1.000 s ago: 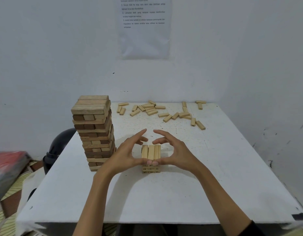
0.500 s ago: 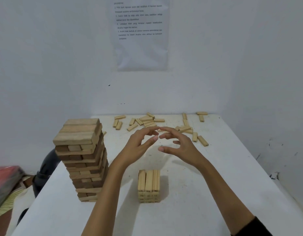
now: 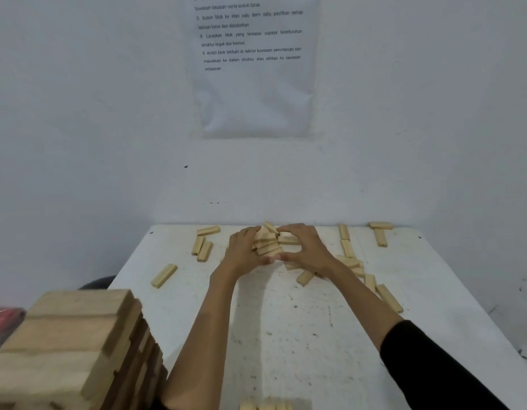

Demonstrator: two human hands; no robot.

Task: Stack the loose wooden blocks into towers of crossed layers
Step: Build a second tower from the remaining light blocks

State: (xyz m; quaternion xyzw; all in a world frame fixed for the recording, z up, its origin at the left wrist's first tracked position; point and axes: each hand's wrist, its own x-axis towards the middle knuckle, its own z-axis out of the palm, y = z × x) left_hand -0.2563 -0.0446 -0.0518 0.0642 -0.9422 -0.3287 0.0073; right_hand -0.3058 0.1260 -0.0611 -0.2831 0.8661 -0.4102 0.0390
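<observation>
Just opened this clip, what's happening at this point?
A person's left hand and right hand are curled around a cluster of loose blocks at the far side of the white table, gathering them. A tall tower stands near left, a short tower shows at the bottom edge, and other stray blocks lie scattered.

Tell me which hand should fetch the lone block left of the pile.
Left. The lone block lies nearer the left hand; the right hand would have to cross the gathered blocks.

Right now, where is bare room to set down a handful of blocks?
Free: the table between the forearms, ahead of the small tower; also between the lone block and tall tower. Crowded: the far edge and beside the right forearm, loose blocks.
</observation>
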